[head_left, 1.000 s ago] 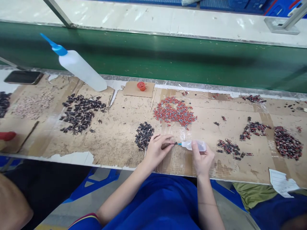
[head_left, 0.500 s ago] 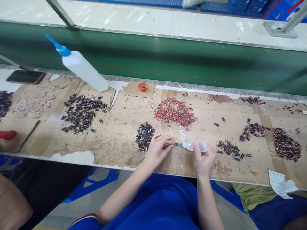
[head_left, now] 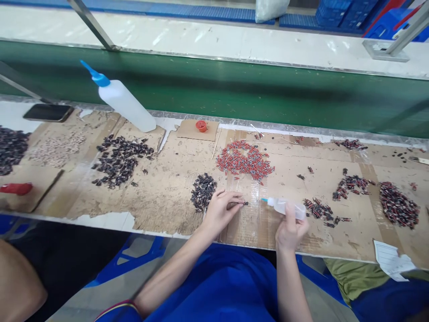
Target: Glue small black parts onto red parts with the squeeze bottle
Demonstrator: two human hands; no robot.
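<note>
Between the thumb and fingertips of my left hand (head_left: 223, 208) is a small black part (head_left: 246, 204), its tip poking out to the right. My right hand (head_left: 291, 229) is closed around a small clear squeeze bottle (head_left: 284, 207). The bottle lies nearly level, its blue nozzle (head_left: 264, 200) pointing left, a short gap away from the black part. Just left of my left hand is a pile of black parts (head_left: 203, 191). Beyond my hands lies a heap of small red pieces (head_left: 245, 160). Right of the bottle are joined-looking red-and-black pieces (head_left: 318, 209).
Cardboard (head_left: 167, 197) covers the bench. A large white bottle (head_left: 127, 105) with a blue spout leans at the back left, near a phone (head_left: 48, 112). A red cap (head_left: 201, 126) sits on a cardboard square. More red-and-black piles (head_left: 398, 205) lie right. Another person's arm (head_left: 20, 277) is at lower left.
My right hand has drawn the squeeze bottle to the right, so its nozzle has come away from the black part. My left hand stays in place, still pinching the part.
</note>
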